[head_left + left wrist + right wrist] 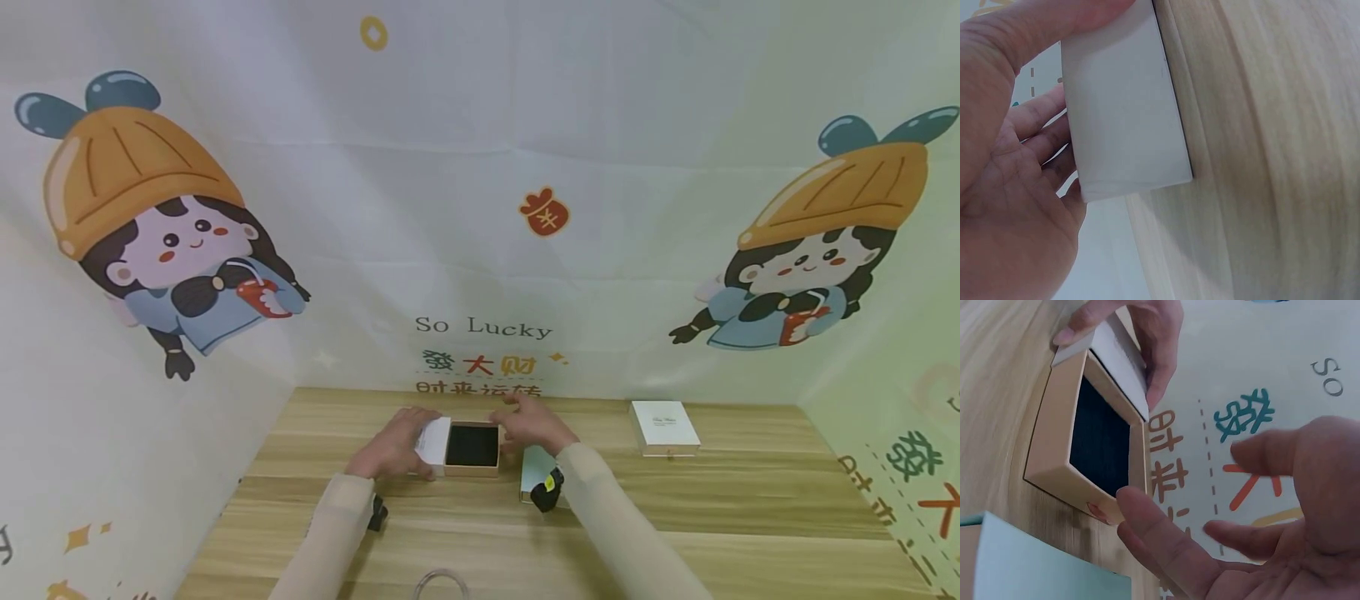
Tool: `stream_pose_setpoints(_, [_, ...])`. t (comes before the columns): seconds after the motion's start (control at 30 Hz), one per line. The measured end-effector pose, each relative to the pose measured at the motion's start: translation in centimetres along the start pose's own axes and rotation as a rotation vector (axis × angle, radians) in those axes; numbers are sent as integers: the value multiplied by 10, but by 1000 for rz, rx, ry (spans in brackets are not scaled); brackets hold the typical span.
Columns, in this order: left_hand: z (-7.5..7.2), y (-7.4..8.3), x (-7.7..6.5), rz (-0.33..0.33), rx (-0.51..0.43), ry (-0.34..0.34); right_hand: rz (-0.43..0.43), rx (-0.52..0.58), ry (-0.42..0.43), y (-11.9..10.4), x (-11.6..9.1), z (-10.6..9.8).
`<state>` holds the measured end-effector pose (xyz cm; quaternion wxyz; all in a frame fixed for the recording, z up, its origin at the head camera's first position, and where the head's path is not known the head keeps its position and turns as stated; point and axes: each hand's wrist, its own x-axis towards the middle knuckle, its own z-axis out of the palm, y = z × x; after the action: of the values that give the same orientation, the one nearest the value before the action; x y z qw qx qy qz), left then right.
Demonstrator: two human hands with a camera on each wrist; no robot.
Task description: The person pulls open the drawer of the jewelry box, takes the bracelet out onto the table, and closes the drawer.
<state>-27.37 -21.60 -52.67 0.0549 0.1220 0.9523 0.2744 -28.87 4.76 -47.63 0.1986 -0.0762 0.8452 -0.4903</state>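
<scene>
A small drawer-style gift box lies on the table, its peach drawer (472, 472) (1054, 434) pulled partway out of a white sleeve (433, 442) (1125, 112). Black padding (471, 446) lines the drawer. My left hand (393, 443) (1016, 187) grips the sleeve from its left end, thumb on one side and fingers on the other. At the drawer's right end is my right hand (536, 423) (1260, 544), fingers spread and fairly straight. One fingertip overlaps the drawer's edge in the right wrist view; whether it touches, I cannot tell.
A mint-green box (532, 471) (1047, 569) sits just below my right wrist, partly hidden by it. Farther right stands a closed white box (666, 427). A clear ring-shaped object (441, 573) shows at the bottom edge. A printed cloth backdrop (480, 250) borders the wooden table (750, 492).
</scene>
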Motion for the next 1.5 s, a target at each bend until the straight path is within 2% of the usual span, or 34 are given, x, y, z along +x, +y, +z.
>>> stream_pose_setpoints(0.33, [0,-2,1,9,7,6,1,-243,18,0,15,-1])
stream_pose_setpoints(0.6, [0,-2,0,30,14,7,32,-308,-5,2,23,7])
stream_pose_setpoints(1.0, [0,-3,0,22,19,14,49,-396,-2,3,34,15])
stream_pose_setpoints(1.27, [2,-4,1,14,23,14,37,-471,50,3,35,18])
stream_pose_setpoints(1.5, [2,-3,1,13,27,11,22,-467,84,6,35,21])
